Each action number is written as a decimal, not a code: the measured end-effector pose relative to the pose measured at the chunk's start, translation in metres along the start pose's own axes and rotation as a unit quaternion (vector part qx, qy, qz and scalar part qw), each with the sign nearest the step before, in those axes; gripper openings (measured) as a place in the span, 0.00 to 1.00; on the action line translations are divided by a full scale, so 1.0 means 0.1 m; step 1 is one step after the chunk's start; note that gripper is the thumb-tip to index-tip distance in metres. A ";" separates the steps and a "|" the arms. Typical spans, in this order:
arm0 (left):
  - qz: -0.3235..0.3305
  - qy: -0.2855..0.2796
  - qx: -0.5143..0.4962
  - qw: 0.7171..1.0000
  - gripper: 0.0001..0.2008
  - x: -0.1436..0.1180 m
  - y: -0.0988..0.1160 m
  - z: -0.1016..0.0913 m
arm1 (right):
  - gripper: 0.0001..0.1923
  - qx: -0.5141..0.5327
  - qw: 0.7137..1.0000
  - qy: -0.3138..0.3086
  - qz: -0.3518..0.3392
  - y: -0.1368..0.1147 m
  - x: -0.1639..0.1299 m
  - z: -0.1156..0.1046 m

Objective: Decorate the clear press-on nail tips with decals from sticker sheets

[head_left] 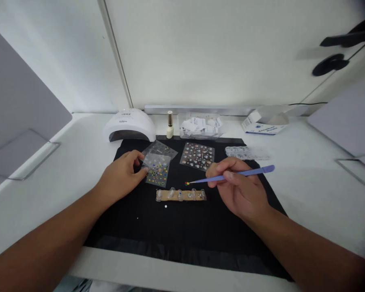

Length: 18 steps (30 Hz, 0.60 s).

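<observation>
Five clear nail tips (180, 194) sit on a strip on the black mat (182, 227), none visibly decorated. The right hand (240, 188) pinches purple tweezers (231, 175), whose tip carries a small sticker (187, 183) just above the strip. The left hand (123, 174) presses fingertips on the sticker sheet (157, 169).

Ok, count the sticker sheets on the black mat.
3. One sticker sheet lies under the left hand fingers, a second is partly tucked behind it, and a third lies beyond the right hand. Others may be hidden.
</observation>
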<state>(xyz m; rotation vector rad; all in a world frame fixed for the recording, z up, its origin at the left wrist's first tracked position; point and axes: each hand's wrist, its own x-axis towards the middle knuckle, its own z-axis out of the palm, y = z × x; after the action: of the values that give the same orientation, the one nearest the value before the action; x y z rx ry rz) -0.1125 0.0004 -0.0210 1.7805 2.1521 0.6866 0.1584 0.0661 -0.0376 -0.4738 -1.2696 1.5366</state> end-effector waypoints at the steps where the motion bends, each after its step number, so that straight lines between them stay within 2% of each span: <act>1: 0.001 0.005 0.036 0.999 0.14 0.00 0.00 -0.02 | 0.04 0.000 1.000 0.004 0.004 0.00 0.00 0.01; 3: 0.024 0.014 0.036 0.999 0.13 -0.01 0.00 -0.04 | 0.04 -0.002 1.000 0.010 0.011 0.01 -0.02 0.02; 6: 0.122 0.007 -0.051 0.991 0.11 -0.04 0.02 -0.03 | 0.04 -0.012 1.000 -0.001 0.028 0.02 -0.04 0.03; 9: 0.240 -0.061 -0.117 0.962 0.10 -0.09 0.09 0.01 | 0.05 -0.024 0.998 -0.031 0.045 0.05 -0.06 0.02; 11: 0.283 -0.114 -0.146 0.941 0.12 -0.14 0.14 0.06 | 0.06 -0.029 0.997 -0.050 0.044 0.08 -0.08 0.01; 14: 0.287 -0.158 -0.180 0.928 0.17 -0.19 0.19 0.13 | 0.06 -0.038 0.996 -0.069 0.044 0.10 -0.09 -0.01; 18: 0.266 -0.182 -0.194 0.926 0.20 -0.23 0.21 0.19 | 0.05 -0.049 0.994 -0.080 0.054 0.10 -0.10 -0.01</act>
<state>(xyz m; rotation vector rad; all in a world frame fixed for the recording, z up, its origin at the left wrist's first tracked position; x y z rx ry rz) -0.0809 -0.0151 -0.0284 2.0645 1.1964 0.7567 0.1587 0.0585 -0.0497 -0.4967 -1.4700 1.6340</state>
